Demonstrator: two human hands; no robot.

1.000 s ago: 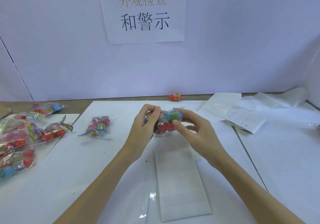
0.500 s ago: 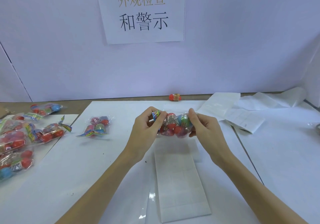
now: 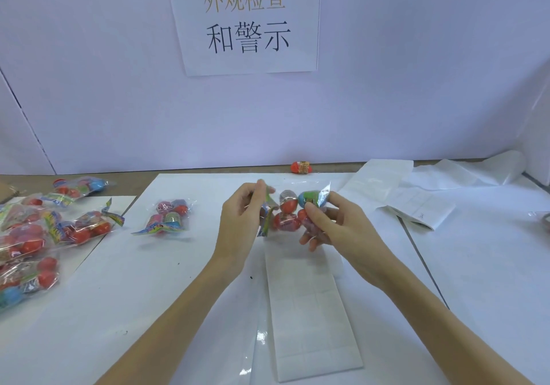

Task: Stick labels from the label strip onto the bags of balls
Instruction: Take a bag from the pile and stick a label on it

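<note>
Pile of ball bags (image 3: 35,236) at left tabletop (image 3: 476,280) edge, one more bag (image 3: 169,215) lies alone nearby. Small red thing (image 3: 301,167) by back wall. Used paper strips (image 3: 416,197) far right. Sign (image 3: 247,21) on wall reads 外观检查 和警示. Label strip (image 3: 309,304) lies flat, just under hands. Left hand (image 3: 241,224) and right hand (image 3: 336,224) both pinch one bag of balls (image 3: 290,212) — held up above strip, grip closed at each end.

— Was the light bright? Even and soft, faint shadows below the fingers (image 3: 312,209).
— Any glare? On the glossy sheet (image 3: 262,337) nearer than the fingertips; straight edges bowed
</note>
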